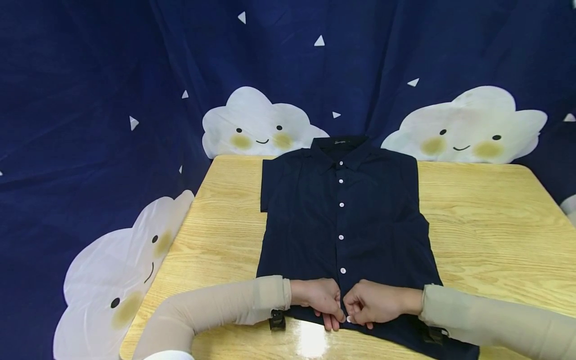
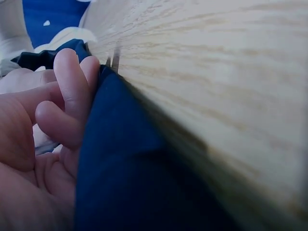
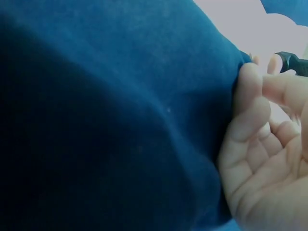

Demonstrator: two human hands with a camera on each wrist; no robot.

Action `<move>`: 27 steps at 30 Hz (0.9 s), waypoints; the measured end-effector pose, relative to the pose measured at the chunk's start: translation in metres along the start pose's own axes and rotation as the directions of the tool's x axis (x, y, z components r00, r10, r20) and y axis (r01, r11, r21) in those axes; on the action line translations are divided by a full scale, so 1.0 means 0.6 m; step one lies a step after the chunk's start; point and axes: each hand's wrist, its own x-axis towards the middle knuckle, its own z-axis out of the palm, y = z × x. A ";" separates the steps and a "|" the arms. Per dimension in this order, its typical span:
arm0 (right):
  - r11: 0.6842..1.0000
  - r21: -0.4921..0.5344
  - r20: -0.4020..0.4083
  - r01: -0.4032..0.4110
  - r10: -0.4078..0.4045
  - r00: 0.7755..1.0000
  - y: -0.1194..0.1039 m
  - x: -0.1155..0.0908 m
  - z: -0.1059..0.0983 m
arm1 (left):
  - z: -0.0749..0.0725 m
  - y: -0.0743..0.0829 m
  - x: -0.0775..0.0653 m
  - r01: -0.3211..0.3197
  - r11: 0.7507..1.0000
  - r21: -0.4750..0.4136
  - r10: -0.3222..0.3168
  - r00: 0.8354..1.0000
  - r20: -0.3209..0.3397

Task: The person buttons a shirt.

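Note:
A dark navy short-sleeved shirt [image 1: 301, 220] lies front up on the table, collar at the far end, a row of white buttons down its middle. At the bottom hem my left hand [image 1: 320, 295] pinches the front edge between thumb and fingers, some fingers reaching below the hem. Close beside it my right hand [image 1: 380, 301] has curled fingers and pinches the cloth next to the lowest white button [image 1: 348, 319]. In the left wrist view, fingers [image 2: 72, 82] lie against the shirt's edge [image 2: 125, 154]. The right wrist view has shirt cloth [image 3: 120, 120] beside the curled fingers [image 3: 250, 120].
The light wooden table [image 1: 486, 215] extends on both sides of the shirt. Behind it hangs a dark blue curtain [image 1: 288, 55] with white clouds and small triangles. Black wrist devices [image 1: 277, 320] sit under both sleeves, near the shirt's hem.

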 end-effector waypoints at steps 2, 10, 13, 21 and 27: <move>0.999 0.028 0.003 -0.022 0.022 1.000 0.001 0.000 -0.001 | -0.001 0.000 0.001 0.002 1.000 0.002 -0.002 1.000 -0.004; 0.943 0.245 0.003 -0.225 0.231 0.973 0.002 -0.002 0.005 | -0.006 -0.002 0.001 0.017 1.000 0.025 -0.017 1.000 -0.011; 0.911 0.312 0.033 -0.271 0.275 0.961 0.001 -0.002 0.007 | -0.008 -0.004 -0.002 0.033 0.998 0.051 -0.032 0.999 -0.013; 0.874 0.318 0.073 -0.369 0.365 0.928 -0.003 -0.001 0.010 | -0.006 -0.012 -0.002 0.028 0.999 0.030 -0.029 0.998 0.051; 0.877 0.312 0.085 -0.365 0.357 0.930 -0.004 -0.001 0.008 | -0.008 -0.014 0.001 0.034 0.999 0.016 -0.035 0.996 0.085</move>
